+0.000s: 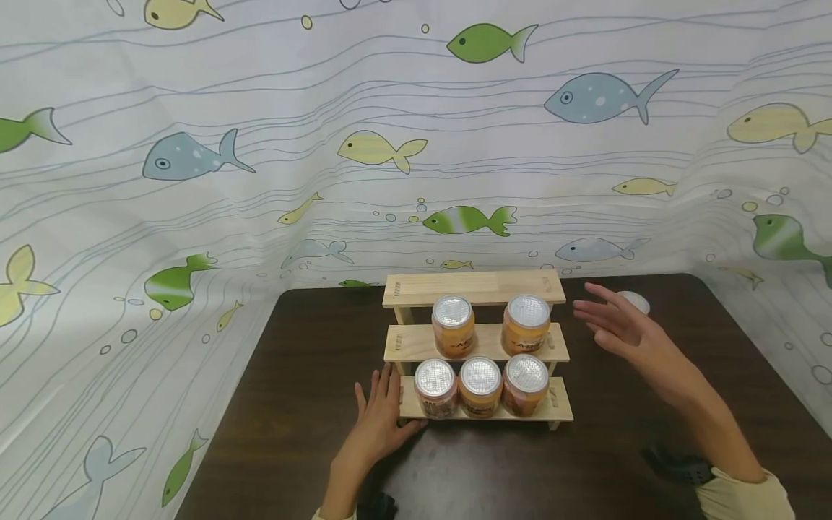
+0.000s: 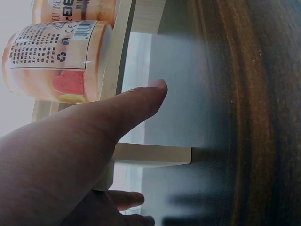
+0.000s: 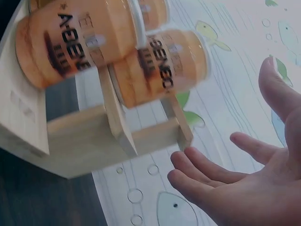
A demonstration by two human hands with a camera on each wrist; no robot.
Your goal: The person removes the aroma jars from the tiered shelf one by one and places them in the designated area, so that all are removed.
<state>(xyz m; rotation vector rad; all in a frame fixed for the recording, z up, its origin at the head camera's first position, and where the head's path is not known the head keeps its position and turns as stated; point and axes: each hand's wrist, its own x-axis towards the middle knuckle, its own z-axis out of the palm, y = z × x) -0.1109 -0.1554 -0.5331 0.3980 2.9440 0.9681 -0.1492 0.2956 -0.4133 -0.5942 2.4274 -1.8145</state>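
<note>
A three-tier wooden rack [image 1: 474,287] stands on the dark table, carrying orange jars with silvery lids. Two jars, the left jar [image 1: 453,328] and the right jar [image 1: 526,325], are on the middle tier. Three more, including a centre jar [image 1: 481,388], line the bottom tier. My left hand [image 1: 375,426] touches the rack's left end, fingers straight along its side and thumb [image 2: 136,106] at the bottom tier's front edge. Right of the rack, my right hand [image 1: 627,328] is raised with fingers spread, holding nothing; in the right wrist view its fingertips [image 3: 176,176] appear near the rack's end.
Behind my right hand, a round whitish lid [image 1: 635,301] shows on the table, partly covered by the hand. A fish-patterned sheet [image 1: 390,87] rises behind and beside the dark wooden table [image 1: 312,361]. The rack's top tier bears no jar.
</note>
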